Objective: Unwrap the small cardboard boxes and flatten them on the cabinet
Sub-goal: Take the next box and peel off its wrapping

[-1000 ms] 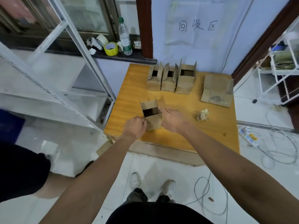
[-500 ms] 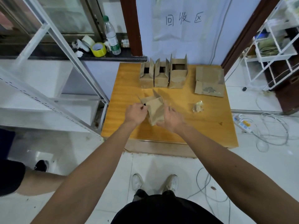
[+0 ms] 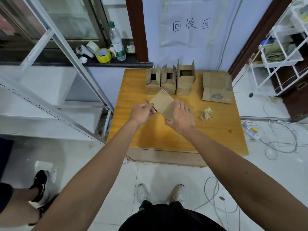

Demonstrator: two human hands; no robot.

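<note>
Both hands closed on the tilted cardboard box (image 3: 164, 105): left hand (image 3: 141, 113) at its left edge, right hand (image 3: 180, 117) underneath.

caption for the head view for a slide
Both hands hold a box over the cabinet; three open boxes wait behind.

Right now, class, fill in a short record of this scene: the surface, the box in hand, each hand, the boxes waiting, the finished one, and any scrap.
Surface: yellow cabinet top
Box in hand: small cardboard box, lifted and tilted
Left hand: grips the box's left edge
Right hand: holds the box's right side
Waiting: three open boxes in a row at the back
Finished: flattened box, back right
Scrap: crumpled tape, right of the hands
</note>
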